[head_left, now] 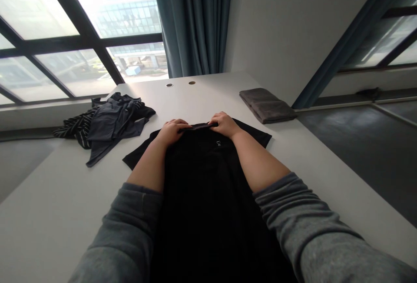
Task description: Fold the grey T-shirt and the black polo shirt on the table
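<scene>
A black shirt [208, 187] lies spread lengthwise on the white table [325, 165], its short sleeves sticking out to either side at the far end. My left hand [172, 128] is curled on the left side of the shirt's collar. My right hand [223, 123] is curled on the right side of the collar. Both hands pinch the collar edge between them. A small white logo shows on the shirt's chest just below my right hand. My forearms, in grey pushed-up sleeves, rest along the shirt.
A crumpled heap of dark blue and striped clothes [107, 122] lies at the table's left. A folded grey-brown garment [267, 104] sits at the far right. Two cable holes [169, 85] mark the far edge. Behind are windows and a teal curtain [192, 22].
</scene>
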`<state>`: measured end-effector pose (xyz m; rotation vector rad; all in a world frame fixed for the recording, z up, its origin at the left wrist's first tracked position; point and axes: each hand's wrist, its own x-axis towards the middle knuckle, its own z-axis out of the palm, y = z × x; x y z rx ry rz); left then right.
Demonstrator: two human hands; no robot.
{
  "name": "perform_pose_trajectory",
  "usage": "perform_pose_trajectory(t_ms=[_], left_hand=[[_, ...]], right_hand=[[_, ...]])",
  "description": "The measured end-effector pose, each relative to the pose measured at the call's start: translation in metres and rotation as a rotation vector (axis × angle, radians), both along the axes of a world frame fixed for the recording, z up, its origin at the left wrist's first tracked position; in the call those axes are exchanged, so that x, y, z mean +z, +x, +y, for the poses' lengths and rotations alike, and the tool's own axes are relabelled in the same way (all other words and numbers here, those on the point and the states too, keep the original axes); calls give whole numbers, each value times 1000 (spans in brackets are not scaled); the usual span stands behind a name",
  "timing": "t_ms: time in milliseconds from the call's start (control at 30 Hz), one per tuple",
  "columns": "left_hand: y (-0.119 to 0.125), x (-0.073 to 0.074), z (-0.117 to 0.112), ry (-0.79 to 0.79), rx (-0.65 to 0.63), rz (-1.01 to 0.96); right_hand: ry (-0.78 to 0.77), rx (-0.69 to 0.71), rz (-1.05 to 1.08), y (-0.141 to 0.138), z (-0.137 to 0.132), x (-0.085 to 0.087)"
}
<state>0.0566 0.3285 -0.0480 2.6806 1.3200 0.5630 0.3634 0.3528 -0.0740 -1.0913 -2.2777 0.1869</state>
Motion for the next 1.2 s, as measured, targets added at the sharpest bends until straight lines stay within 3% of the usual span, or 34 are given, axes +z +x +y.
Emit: perform_pose_trajectory(t_ms=[167,300,467,533,633,767,867,1000,1100,1200], left_hand=[[-3,-5,2,30,152,-227],[-6,-11,6,-61,205,-380],[4,-20,12,-14,471,-588],[9,-21,12,89,564,-530],[13,-19,9,181,547,-357],[15,-26,8,15,407,-105],[16,-37,13,-135,405,24],[17,-45,17,-194,416,79],[17,-45,19,-207,423,94],[21,-43,21,-230,454,107]], right_hand=[[-34,-68,-2,6,0,2],[-101,-103,103,7,-4,2],[-78,-396,143,-7,-4,0],[36,-515,139,-14,-2,-1],[94,-483,68,-21,1,-6],[-93,-357,-91,-25,1,-13],[-99,-397,-88,-27,0,-13],[-21,-363,-23,-32,-1,-11],[-190,-307,-139,-34,2,-18],[-303,-343,-209,-37,5,-27]])
